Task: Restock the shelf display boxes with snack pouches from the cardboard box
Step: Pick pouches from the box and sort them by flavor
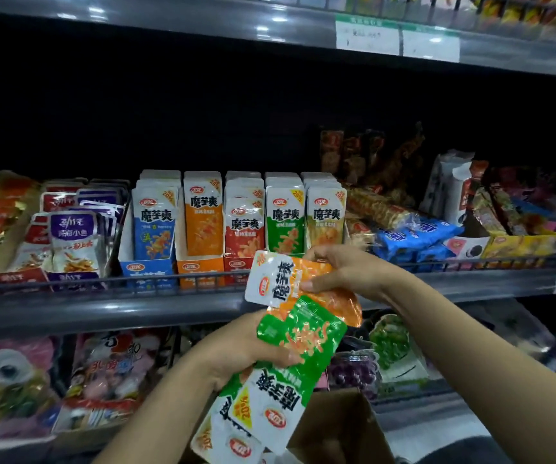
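"魔芋爽" and "20%" are printed on the shelf pouches (pixel 203 216) and on the held green pouch (pixel 280 380); "劲仔" is read on the purple fish packets (pixel 72 229).

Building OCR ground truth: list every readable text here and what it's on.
"魔芋爽": orange pouch in right hand, green pouch in left hand, and shelf pouches, e.g. blue pouch.
"20%": yellow corner on shelf pouches and the held green pouch.
"卫龙": red oval logo on the pouches; small, likely.
"劲仔": purple fish-snack pouch.
Price tags on the upper shelf rail: too blurred.
Small print under pouch titles: unreadable.
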Motion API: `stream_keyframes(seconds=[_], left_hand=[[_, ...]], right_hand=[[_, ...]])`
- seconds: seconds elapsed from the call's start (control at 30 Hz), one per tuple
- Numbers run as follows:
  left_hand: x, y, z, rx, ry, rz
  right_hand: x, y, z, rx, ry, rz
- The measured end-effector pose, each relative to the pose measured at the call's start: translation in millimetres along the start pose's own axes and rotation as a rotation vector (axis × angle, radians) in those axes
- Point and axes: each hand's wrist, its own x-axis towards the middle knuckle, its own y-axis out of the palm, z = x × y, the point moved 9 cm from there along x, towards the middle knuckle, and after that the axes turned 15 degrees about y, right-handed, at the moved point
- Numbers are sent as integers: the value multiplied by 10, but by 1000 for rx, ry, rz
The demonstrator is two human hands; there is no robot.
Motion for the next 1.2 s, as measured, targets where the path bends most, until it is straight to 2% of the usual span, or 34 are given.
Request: stream_keyframes(seconds=[0.1, 0.2, 0.33, 0.43, 0.57, 0.73, 0.87, 0.97, 1.07, 1.2], left_hand=[[-33, 57, 93, -62, -43, 31], [-80, 108, 187, -88, -88, 64], [-103, 79, 240, -114, -88, 27], [-115, 39, 237, -107, -87, -7], [-143, -209, 204, -149, -66, -186], [-154, -379, 181, -319, -2, -400], [-128, -273, 141, -406, 59, -422], [-85, -178, 32, -548, 141, -384], [-71, -203, 51, -669, 168, -451], [-92, -221, 77, -676, 169, -511]], right_hand=[[29, -53, 45, -58, 16, -60], [-8, -378, 79, 95, -26, -194], [-4, -400, -98, 190, 51, -107], [-11, -415, -216, 244, 63, -149], [-117, -714, -426, 600, 17, -345], [-242, -679, -724, 970, -13, -365], [-342, -436, -850, 1219, -16, -375], [-406, -106, -949, 1202, 51, -437], [-436, 252, -1044, 1088, 101, -487], [-462, 613, -1012, 918, 115, -402]])
